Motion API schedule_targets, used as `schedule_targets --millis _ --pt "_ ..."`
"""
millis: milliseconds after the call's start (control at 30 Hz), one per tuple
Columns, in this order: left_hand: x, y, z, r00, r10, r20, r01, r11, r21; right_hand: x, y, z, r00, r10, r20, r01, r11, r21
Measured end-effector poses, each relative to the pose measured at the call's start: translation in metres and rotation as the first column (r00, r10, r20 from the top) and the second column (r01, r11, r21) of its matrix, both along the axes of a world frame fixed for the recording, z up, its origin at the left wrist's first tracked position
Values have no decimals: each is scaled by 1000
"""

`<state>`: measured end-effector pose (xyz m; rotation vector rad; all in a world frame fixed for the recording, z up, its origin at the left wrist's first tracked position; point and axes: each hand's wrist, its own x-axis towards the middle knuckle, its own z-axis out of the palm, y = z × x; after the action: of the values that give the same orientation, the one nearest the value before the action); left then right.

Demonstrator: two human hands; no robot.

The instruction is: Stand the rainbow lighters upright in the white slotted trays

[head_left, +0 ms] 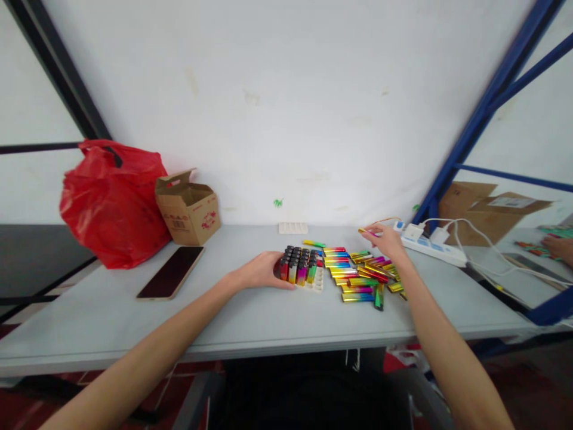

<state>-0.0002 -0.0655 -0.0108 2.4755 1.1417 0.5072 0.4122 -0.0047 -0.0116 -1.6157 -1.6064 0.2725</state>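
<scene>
Several upright lighters [296, 270] with black tops and shiny coloured bodies stand in rows in a white tray [319, 280]. My left hand [264, 270] is wrapped round the left side of this block, thumb along the front. The tray's right end shows bare slots. Over the back of the table, my right hand [385, 240] pinches one lighter [367, 232], gold and purple. Below it, a loose pile of metallic lighters [369, 272] lies flat in rows and heaps. One green and yellow lighter [314, 243] lies apart, behind the tray.
A second white tray [293, 228] rests against the wall. At left are a phone [171, 273], an open cardboard box [192, 209] and a red plastic bag [116, 203]. A power strip [434, 248] with white cables lies right. Another person's hand [559, 246] shows beyond the blue frame.
</scene>
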Motion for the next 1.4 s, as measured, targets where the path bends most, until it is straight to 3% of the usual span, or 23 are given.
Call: schedule_targets --millis 67,167,233,300,433,667,733,867,967,1100,1233,1400 --pt "0 0 0 1000 11 -24 -10 1000 7 -19 -4 3 946 109 -304 -85 992 91" --pt "0 0 0 999 9 -38 -8 1000 14 -51 -11 9 697 305 -649 -233 952 197" --pt "0 -1 1 999 1 -32 -1 1000 17 -69 -17 12 550 357 -755 -294 929 225" --pt "0 -1 1 1000 -2 -21 3 1000 14 -85 -22 15 453 373 -810 -335 913 234" --pt "0 -1 0 1000 -13 14 13 1000 2 -107 -34 16 373 394 -840 -438 873 215" --pt "0 0 -1 1000 -4 4 4 1000 4 -130 -53 15 369 505 -781 -688 713 136" --pt "0 -1 0 1000 -5 -2 5 1000 8 -134 -55 14 417 524 -742 -709 698 94" --pt "1 -1 0 999 -24 26 24 1000 -9 -138 -56 10 599 513 -615 -642 766 13" --pt "1 -2 2 999 -39 36 40 999 -25 -140 -54 4 728 468 -501 -516 855 49" --pt "1 -3 3 999 -36 19 37 999 -20 -140 -51 -3 861 388 -329 -386 920 75" --pt "1 -3 4 999 -31 24 32 999 -19 -139 -52 -2 905 362 -225 -339 931 137" --pt "1 -2 3 999 -19 49 21 999 -34 -139 -58 3 845 457 -276 -437 889 135"
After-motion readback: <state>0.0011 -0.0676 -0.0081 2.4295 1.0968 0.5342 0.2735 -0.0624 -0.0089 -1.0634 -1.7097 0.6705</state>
